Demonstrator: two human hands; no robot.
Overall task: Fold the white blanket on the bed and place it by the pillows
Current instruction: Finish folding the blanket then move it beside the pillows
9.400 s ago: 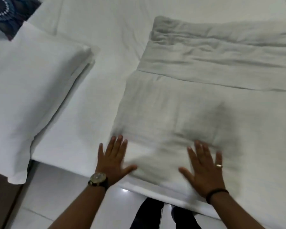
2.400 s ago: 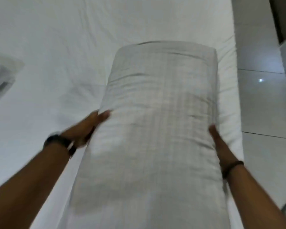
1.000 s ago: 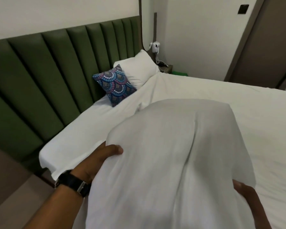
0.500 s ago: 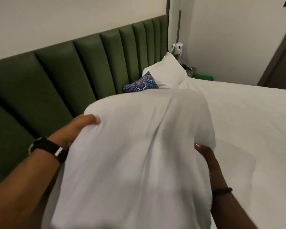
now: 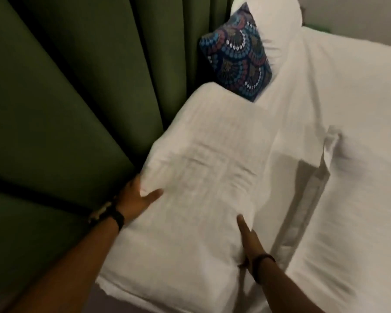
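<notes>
The folded white blanket (image 5: 203,168) lies as a thick bundle at the head of the bed, against the green headboard. My left hand (image 5: 138,199) grips its left edge, thumb on top and fingers underneath. My right hand (image 5: 248,240) holds its right side, fingers along the fold. Just beyond the blanket sits a blue patterned cushion (image 5: 237,55), and behind that a white pillow (image 5: 273,21). Another white pillow (image 5: 300,188) lies flat under and to the right of the blanket.
The padded green headboard (image 5: 66,98) fills the left side. The white bed sheet (image 5: 359,91) stretches to the right. A pale wall shows at the top right corner.
The blanket has come down from in front of me onto the head of the bed by the headboard. Both hands have stayed on its sides.
</notes>
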